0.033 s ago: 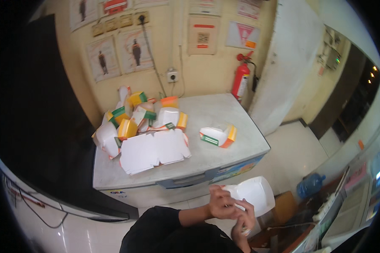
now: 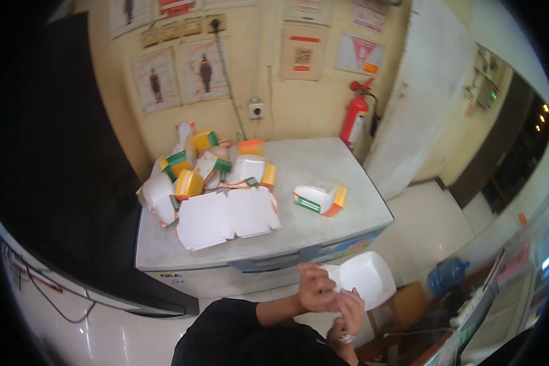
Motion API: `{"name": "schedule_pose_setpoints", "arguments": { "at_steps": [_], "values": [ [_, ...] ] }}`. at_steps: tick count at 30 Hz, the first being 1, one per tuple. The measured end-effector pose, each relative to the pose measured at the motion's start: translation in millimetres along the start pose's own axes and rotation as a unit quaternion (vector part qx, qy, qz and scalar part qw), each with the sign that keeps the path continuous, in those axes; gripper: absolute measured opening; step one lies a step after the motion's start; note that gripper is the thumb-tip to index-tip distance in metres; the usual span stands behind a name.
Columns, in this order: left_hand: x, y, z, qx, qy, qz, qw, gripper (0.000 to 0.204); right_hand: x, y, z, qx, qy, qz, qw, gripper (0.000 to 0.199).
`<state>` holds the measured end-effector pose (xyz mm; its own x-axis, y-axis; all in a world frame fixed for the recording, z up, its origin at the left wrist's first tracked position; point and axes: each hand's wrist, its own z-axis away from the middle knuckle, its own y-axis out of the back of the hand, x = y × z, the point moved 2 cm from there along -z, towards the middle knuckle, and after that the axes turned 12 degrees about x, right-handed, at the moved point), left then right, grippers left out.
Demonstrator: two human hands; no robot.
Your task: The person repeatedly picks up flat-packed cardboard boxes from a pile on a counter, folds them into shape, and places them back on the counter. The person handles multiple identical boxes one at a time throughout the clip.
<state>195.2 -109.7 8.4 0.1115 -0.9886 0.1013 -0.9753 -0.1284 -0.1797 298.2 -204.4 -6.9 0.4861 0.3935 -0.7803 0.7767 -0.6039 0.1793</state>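
My left hand (image 2: 317, 289) and right hand (image 2: 350, 310) grasp a white box (image 2: 367, 278) by its left side, before the freezer (image 2: 299, 165); shaped boxes (image 2: 189, 185) stand far left, while flat cardboard (image 2: 229, 215) lies unfolded.

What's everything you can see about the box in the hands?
The box looks like thin card, plain white inside, with raised sides and rounded corners. It's held up, open side toward the camera, in front of the freezer. The left hand and right hand grip its left end, partly hiding it.
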Motion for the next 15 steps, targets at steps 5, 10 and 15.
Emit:
{"name": "schedule_pose_setpoints", "arguments": {
  "at_steps": [5, 10, 15],
  "values": [
    [-48.5, 59.5, -22.5, 0.024, 0.192, -0.147, 0.970, 0.025, -4.6, -79.1, -41.2, -0.075, 0.219, 0.148, 0.961, 0.010],
    [-96.4, 160.5, -10.9, 0.066, 0.344, -0.264, 0.899, 0.050, -8.6, -176.4, -93.8, -0.058, 0.320, 0.087, 0.942, 0.019],
    [-110.1, 269.5, 39.6, -0.073, 0.396, -0.491, 0.773, 0.072, -18.9, -308.1, -140.4, -0.097, 0.370, 0.161, 0.910, 0.050]
  ]
}}
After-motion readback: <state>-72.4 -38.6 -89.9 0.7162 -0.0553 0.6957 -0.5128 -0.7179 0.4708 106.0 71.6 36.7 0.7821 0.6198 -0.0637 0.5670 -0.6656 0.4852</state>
